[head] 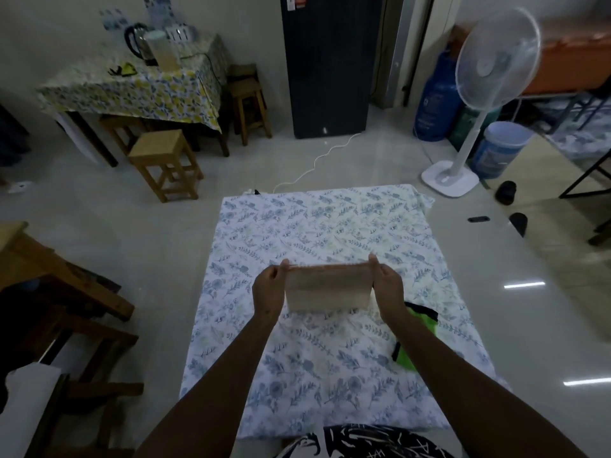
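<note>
A small beige cloth (327,287) hangs folded and stretched between my two hands above a floral sheet (330,226) spread on the floor. My left hand (269,289) pinches the cloth's upper left corner. At the upper right corner, my right hand (385,282) pinches it between thumb and fingers. The cloth's lower edge hangs just over the sheet. A bright green garment with black trim (418,335) lies on the sheet under my right forearm, partly hidden by it.
A standing fan (492,77) is at the back right beside a blue gas cylinder (433,104) and a blue bucket (499,150). Wooden stools (165,163) and a cloth-covered table (139,90) stand at the back left. A dark fridge (327,64) stands behind, its white cable (314,166) crossing the tiles.
</note>
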`<state>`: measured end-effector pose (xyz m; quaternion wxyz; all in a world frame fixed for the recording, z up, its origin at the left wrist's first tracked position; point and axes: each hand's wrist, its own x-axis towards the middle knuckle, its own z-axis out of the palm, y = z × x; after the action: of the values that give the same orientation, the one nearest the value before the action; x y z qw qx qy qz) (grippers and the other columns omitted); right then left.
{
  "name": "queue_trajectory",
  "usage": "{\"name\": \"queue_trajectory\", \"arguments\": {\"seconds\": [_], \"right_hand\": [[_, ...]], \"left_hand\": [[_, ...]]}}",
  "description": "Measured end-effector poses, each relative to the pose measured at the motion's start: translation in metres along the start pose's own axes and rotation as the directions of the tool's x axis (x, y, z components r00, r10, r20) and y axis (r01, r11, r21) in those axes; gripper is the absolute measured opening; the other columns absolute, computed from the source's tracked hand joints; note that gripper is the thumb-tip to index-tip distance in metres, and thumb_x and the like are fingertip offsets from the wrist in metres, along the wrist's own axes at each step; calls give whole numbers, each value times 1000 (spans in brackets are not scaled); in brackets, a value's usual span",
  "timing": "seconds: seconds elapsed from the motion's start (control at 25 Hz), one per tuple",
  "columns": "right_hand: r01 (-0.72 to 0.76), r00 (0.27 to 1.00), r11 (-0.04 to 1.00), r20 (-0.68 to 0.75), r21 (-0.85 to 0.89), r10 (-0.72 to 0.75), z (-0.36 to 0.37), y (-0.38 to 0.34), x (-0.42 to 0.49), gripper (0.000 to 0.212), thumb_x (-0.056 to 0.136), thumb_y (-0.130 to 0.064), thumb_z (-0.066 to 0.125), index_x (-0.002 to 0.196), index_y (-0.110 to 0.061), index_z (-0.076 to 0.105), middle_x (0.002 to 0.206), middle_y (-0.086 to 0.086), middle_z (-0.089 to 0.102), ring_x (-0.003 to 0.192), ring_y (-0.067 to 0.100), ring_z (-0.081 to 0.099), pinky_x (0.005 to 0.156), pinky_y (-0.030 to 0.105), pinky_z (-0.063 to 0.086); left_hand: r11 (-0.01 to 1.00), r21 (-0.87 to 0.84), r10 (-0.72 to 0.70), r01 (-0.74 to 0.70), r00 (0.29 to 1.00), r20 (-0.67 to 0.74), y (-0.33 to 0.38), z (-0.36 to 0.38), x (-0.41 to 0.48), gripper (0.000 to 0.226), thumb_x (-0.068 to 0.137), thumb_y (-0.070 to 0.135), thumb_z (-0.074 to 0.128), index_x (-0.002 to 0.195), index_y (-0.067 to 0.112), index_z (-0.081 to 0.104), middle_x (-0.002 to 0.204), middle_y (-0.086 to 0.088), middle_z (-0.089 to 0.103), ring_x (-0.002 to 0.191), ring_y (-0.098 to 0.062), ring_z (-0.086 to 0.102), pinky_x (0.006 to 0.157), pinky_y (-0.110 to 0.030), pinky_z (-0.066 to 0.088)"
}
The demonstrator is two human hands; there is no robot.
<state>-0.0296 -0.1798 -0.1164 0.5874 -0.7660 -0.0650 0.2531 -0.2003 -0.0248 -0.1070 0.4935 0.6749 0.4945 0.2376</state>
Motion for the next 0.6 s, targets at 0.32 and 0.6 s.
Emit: {"name": "queue_trajectory", "arguments": {"seconds": [0.32,0.6], "right_hand": [[3,992,998,-123,-70,-11,14,-14,11,56,93,-48,58,53,-16,34,52,-2,28,50,14,31,51,30,28],[113,991,991,-65,-69,-117,60,-59,36,48,98,-48,49,63,-15,44,62,-1,44,58,11,43,54,25,35]], "left_hand": [[998,43,-35,36,999,-12,9,4,15,53,98,46,51,59,12,39,56,-4,35,57,-19,38,60,-31,31],[998,64,-8,10,1000,-22,35,-25,63,54,103,48,30,64,13,41,66,-5,45,64,-17,46,64,-31,36]]}}
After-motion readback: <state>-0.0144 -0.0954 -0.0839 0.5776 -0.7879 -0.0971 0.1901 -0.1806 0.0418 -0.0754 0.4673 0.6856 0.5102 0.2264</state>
